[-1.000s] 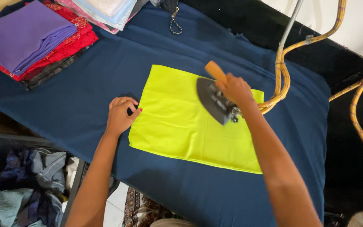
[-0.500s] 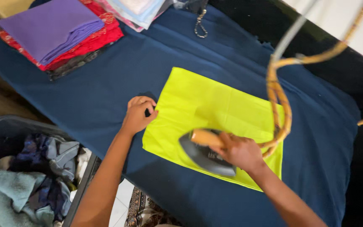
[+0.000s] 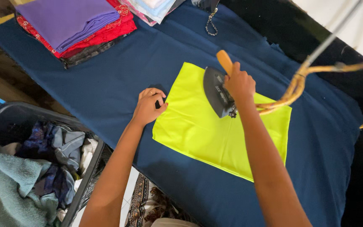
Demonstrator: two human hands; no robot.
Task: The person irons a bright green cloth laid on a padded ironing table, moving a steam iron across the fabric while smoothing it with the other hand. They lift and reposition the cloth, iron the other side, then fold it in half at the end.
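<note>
Item, as I view it: my left hand (image 3: 148,107) curled, pinning the left edge of the flat neon-yellow cloth (image 3: 215,134) on the navy-covered table (image 3: 106,84); right hand (image 3: 240,84) fist-tight on the dark wooden-handled iron (image 3: 216,90) at the cloth's upper part, lower stretch seemingly yet unpressed.

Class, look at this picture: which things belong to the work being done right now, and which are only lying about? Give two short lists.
In use: the iron gripped by the right hand; the yellow cloth held at its edge by the left hand; the blue table cover; the cord.

Lying about: the folded cloth stack; the laundry basket; the small chain.
</note>
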